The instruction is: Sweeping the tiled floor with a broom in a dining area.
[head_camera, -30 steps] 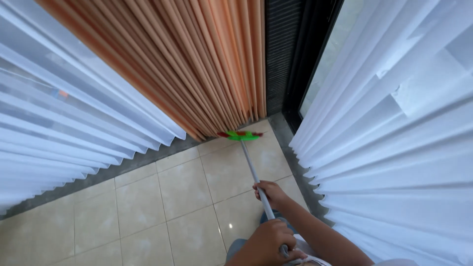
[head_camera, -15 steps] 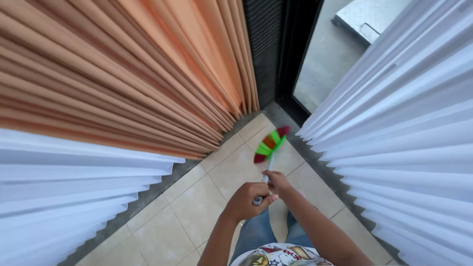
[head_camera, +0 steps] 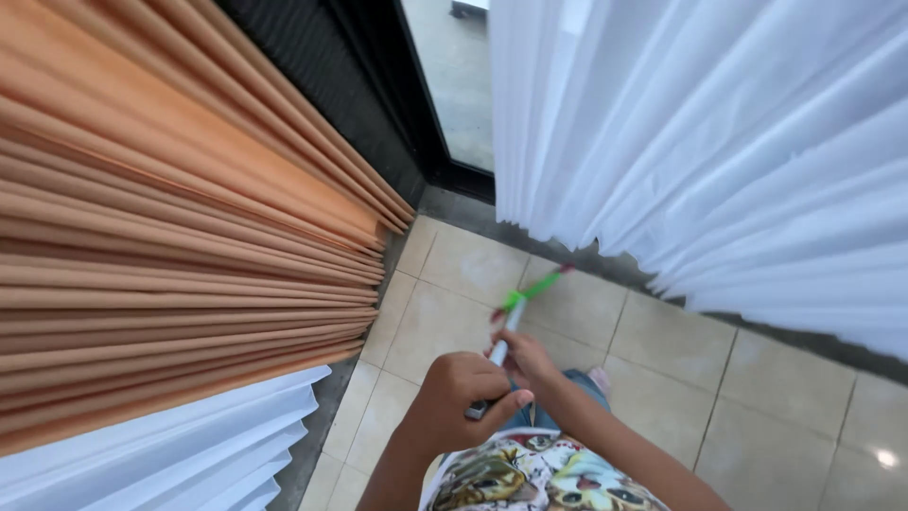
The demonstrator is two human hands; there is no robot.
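Hands, left hand (head_camera: 463, 397) and right hand (head_camera: 526, 360), both grip the broom handle (head_camera: 498, 350) above beige floor tiles (head_camera: 757, 378).

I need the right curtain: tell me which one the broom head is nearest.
The white curtain at right; the broom head lies near its hem, away from the orange curtain.
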